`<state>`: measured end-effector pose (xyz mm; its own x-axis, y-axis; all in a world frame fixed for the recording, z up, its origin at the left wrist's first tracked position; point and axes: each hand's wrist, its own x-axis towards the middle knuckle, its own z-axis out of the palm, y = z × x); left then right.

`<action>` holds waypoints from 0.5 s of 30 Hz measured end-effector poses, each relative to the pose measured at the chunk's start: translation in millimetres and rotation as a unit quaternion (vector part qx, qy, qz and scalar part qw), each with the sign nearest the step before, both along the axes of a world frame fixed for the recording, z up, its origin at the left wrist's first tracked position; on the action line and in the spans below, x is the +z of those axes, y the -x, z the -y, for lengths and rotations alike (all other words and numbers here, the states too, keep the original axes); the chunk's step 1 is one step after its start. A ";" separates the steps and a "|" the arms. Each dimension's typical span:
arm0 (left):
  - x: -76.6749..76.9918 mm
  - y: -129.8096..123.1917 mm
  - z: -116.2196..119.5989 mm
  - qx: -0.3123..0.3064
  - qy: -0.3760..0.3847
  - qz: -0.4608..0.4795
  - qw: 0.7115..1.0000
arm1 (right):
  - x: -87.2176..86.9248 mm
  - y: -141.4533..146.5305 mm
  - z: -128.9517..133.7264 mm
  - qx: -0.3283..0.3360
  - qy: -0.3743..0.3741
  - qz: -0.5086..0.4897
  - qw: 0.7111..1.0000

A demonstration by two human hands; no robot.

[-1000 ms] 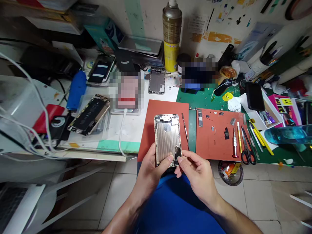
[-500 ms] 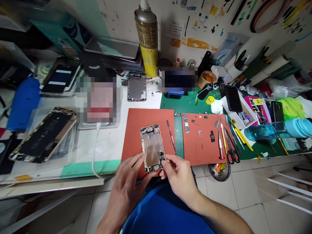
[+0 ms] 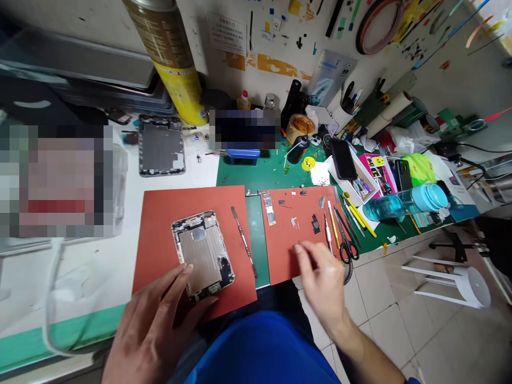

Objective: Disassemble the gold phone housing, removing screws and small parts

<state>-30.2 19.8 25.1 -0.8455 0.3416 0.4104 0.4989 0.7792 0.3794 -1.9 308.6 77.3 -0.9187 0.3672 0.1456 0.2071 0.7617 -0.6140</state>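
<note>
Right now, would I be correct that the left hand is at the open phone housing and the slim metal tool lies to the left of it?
Not quite: in the head view, the slim metal tool lies to the right of the open phone housing. The left hand is indeed at the housing.

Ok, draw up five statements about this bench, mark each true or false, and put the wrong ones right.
1. The left hand is at the opened phone housing. True.
2. The right hand grips the scissors. False: the scissors lie outside its grip.
3. A slim metal tool lies to the right of the phone housing. True.
4. The water bottle stands upright. False: the water bottle lies on its side.
5. The scissors lie to the left of the water bottle, as the picture shows it. True.
</note>
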 end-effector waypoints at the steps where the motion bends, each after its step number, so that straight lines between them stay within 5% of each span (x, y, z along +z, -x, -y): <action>1: -0.2 1.7 -0.3 -0.002 0.000 0.002 1.000 | -1.6 3.5 -18.4 -0.034 -0.045 0.001 0.998; 6: -8.3 8.2 3.0 -0.007 0.002 0.019 1.000 | -12.3 26.1 -72.0 -0.047 -0.098 0.043 0.993; 15: -11.4 18.2 4.8 -0.009 0.011 0.022 1.000 | -18.0 58.0 -67.8 -0.033 -0.076 0.106 0.991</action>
<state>-48.5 14.9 13.8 -0.8560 0.3655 0.3657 0.4966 0.7782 0.3845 -59.9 376.3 59.3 -0.9093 0.4161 0.0097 0.3718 0.8225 -0.4305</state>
